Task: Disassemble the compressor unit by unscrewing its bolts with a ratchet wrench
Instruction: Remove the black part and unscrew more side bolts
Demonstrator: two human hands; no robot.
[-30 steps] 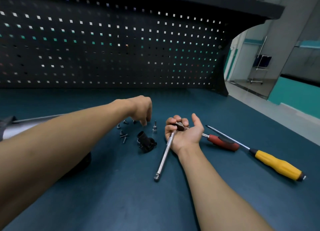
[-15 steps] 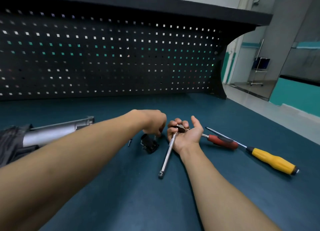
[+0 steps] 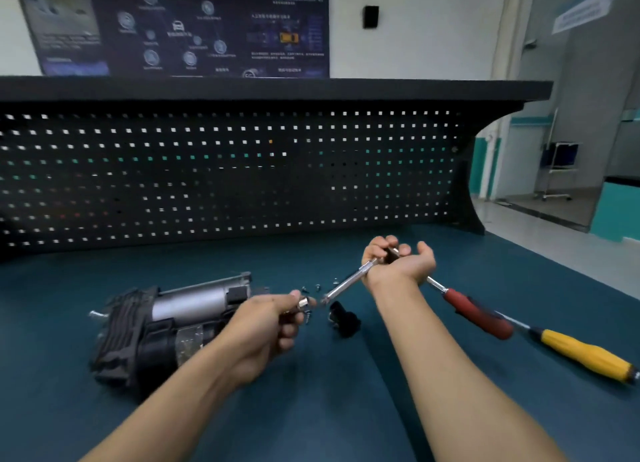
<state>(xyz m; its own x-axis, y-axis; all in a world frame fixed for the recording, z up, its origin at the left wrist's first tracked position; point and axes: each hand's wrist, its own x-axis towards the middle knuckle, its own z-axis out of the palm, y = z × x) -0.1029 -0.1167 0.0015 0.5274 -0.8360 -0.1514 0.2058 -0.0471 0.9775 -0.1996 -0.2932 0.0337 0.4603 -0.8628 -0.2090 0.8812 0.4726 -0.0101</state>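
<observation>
One ratchet wrench (image 3: 349, 280) slants from right grip (image 3: 398, 262) toward socket (image 3: 303, 302) in left grip (image 3: 270, 318).

red screwdriver (image 3: 478, 318) beside yellow screwdriver (image 3: 585, 356); pegboard (image 3: 225, 171) behind; poster (image 3: 173, 25) above

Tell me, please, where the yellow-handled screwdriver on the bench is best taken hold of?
Take the yellow-handled screwdriver by its thick yellow handle, coming from above on the right: it lies flat with the handle end free, while its thin shaft runs close to the red-handled screwdriver.
</observation>
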